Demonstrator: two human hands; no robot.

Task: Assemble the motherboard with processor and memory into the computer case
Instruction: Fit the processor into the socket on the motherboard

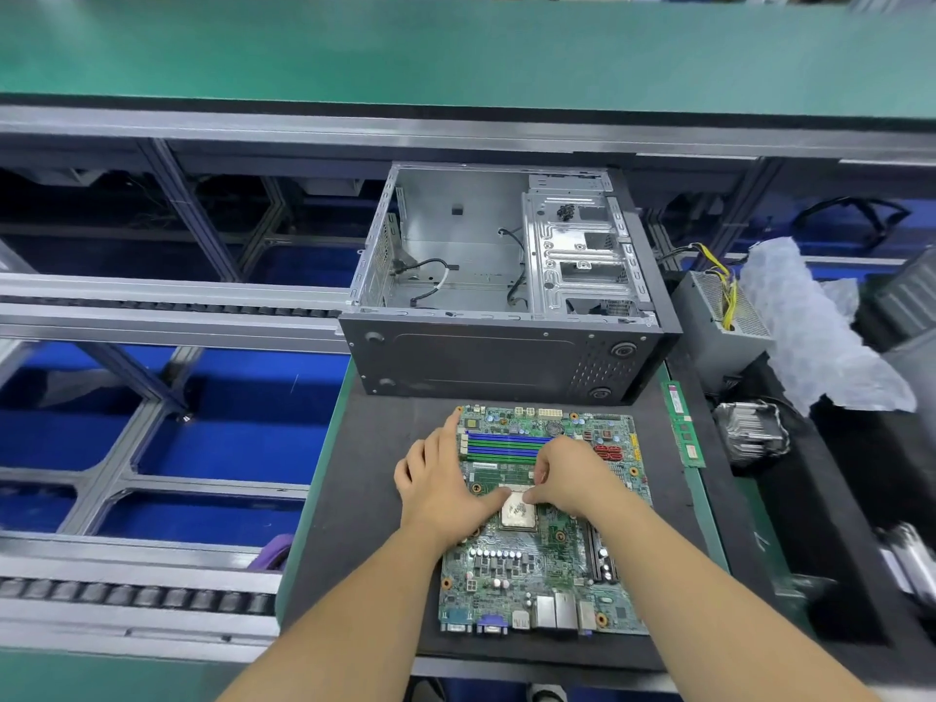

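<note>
Head view: one motherboard (537, 564) on the table (364, 549), one open computer case (501, 281), one loose memory stick (684, 428). Left hand (440, 483) lies flat, fingers straight; right hand (572, 478) pinches the one processor (517, 511).

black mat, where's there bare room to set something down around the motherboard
Free: the black mat strip left of the motherboard, and the band between its right edge and the memory stick. Crowded: the board's centre, where the left hand and right hand meet at the processor, and behind, against the computer case.
</note>
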